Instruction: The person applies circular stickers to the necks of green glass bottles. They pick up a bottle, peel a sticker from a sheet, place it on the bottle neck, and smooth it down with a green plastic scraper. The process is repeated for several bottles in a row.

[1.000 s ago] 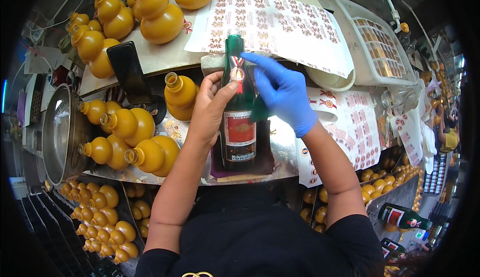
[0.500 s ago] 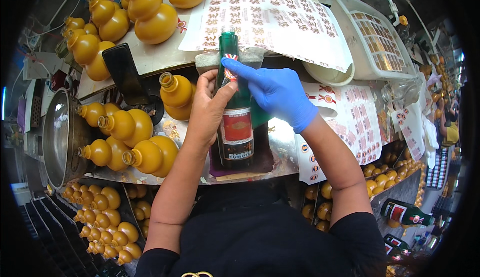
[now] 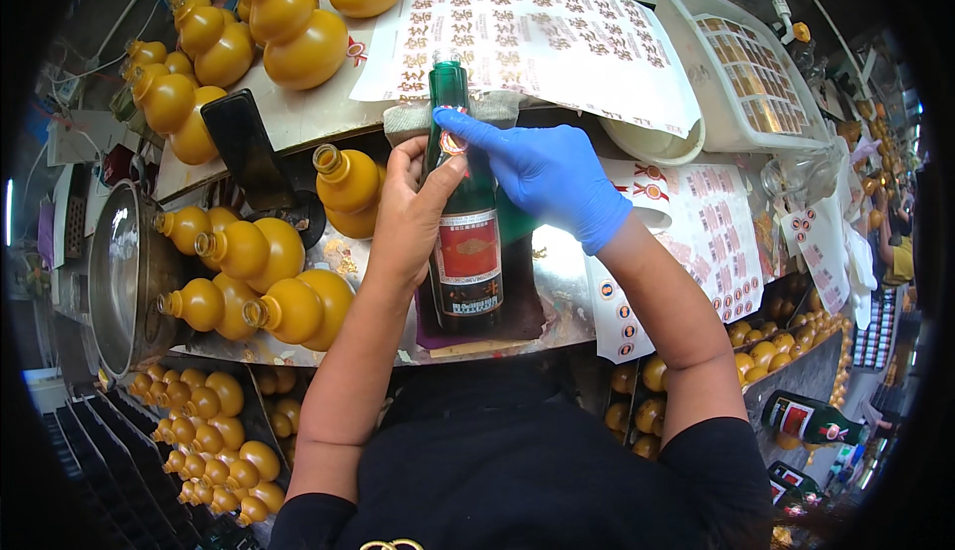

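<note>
A green glass bottle [image 3: 469, 177] with a red-and-white front label leans on a grey cloth pad [image 3: 406, 120], its base on a dark purple cloth [image 3: 527, 313]. My bare left hand [image 3: 413, 197] is closed round the bottle's left side below the neck, thumb on the front. My right hand [image 3: 557, 177], in a blue glove, lays its index finger across the neck, pressing on a small red-and-white ribbon sticker [image 3: 452, 142]. Its other fingers curl in against the bottle's right side, partly hidden.
Yellow gourd-shaped bottles [image 3: 303, 306] stand and lie at the left, near a metal pan [image 3: 121, 281] and a dark phone [image 3: 244, 147]. Printed sticker sheets [image 3: 527, 38] cover the back. Further right are a white basin [image 3: 662, 147], a plastic basket [image 3: 701, 73] and more label sheets [image 3: 686, 252].
The bottle has shifted and tilted slightly to the left in view. My right index finger has slid a little left and up across the neck. The left hand keeps its grip.
</note>
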Demonstrator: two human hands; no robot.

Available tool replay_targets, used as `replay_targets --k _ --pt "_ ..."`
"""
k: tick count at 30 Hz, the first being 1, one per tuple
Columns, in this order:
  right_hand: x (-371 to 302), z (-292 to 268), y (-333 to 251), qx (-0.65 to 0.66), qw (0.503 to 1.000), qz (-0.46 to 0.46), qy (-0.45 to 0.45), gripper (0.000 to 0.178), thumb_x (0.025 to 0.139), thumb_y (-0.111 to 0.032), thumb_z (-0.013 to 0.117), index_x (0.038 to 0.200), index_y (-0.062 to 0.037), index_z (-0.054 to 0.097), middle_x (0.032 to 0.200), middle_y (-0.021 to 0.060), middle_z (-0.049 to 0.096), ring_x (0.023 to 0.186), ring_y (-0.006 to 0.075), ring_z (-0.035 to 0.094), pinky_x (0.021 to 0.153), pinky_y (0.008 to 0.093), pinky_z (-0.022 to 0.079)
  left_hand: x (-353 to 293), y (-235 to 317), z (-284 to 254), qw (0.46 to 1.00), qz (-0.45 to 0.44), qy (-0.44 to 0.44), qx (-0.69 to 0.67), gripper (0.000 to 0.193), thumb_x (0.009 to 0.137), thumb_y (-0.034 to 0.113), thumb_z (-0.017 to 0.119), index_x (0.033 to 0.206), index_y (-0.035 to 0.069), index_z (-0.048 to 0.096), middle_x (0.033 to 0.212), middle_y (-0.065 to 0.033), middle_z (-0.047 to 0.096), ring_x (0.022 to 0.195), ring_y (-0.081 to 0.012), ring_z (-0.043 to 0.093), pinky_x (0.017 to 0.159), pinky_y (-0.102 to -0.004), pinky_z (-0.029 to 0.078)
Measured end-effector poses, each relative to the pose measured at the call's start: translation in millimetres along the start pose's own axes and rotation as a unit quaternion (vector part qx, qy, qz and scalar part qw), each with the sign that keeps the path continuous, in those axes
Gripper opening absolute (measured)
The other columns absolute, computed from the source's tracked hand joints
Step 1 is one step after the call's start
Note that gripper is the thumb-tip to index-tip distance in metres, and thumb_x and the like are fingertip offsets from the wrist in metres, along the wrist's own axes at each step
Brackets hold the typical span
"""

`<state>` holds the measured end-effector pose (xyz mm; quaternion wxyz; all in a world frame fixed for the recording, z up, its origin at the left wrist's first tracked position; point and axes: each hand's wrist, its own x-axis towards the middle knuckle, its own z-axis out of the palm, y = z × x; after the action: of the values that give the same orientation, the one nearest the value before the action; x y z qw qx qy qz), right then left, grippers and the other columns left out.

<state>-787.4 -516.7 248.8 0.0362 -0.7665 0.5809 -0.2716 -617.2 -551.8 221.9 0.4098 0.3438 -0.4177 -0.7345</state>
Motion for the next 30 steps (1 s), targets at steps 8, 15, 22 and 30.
replay_targets --k 8,15,22,30 --pt "-8.5 -9.0 8.9 0.493 0.797 0.332 0.107 0.032 0.097 -0.03 0.054 0.105 -0.0022 0.068 0.07 -0.0034 0.055 0.063 0.0038 0.05 0.06 0.019 0.042 0.5 2.2 -1.8 1.0 -0.011 -0.009 0.004 0.05 0.088 0.019 0.066 0.123 -0.002 0.038 0.111 -0.0114 0.056 0.098 -0.0133 0.056 0.088 -0.0275 0.047" --pt "-10.0 1.7 -12.1 0.336 0.932 0.125 0.052 0.035 0.094 -0.024 0.06 0.122 -0.0029 0.062 0.097 0.0047 0.068 0.089 0.0104 0.064 0.076 0.0263 0.053 2.3 3.5 0.5 1.0 -0.012 -0.006 -0.013 0.05 0.087 0.019 0.068 0.122 -0.002 0.039 0.109 -0.0112 0.056 0.097 -0.0128 0.057 0.086 -0.0267 0.048" --pt "-4.0 -8.7 4.8 0.568 0.73 0.368 0.097 0.037 0.098 -0.034 0.049 0.105 -0.0022 0.067 0.068 -0.0032 0.055 0.058 0.0081 0.05 0.058 0.0186 0.042 1.6 5.6 1.0 1.0 -0.025 -0.006 -0.013 0.052 0.086 0.018 0.068 0.123 -0.003 0.038 0.111 -0.0116 0.056 0.098 -0.0138 0.056 0.086 -0.0272 0.048" --pt "15.9 -46.0 6.3 0.487 0.849 0.205 0.008 0.03 0.085 -0.019 0.062 0.107 0.0004 0.059 0.094 0.0101 0.064 0.088 0.0163 0.062 0.082 0.0325 0.05 0.9 1.0 -0.3 1.0 -0.004 -0.007 0.001 0.054 0.085 0.019 0.068 0.124 -0.003 0.037 0.116 -0.0139 0.053 0.102 -0.0146 0.055 0.088 -0.0283 0.047"
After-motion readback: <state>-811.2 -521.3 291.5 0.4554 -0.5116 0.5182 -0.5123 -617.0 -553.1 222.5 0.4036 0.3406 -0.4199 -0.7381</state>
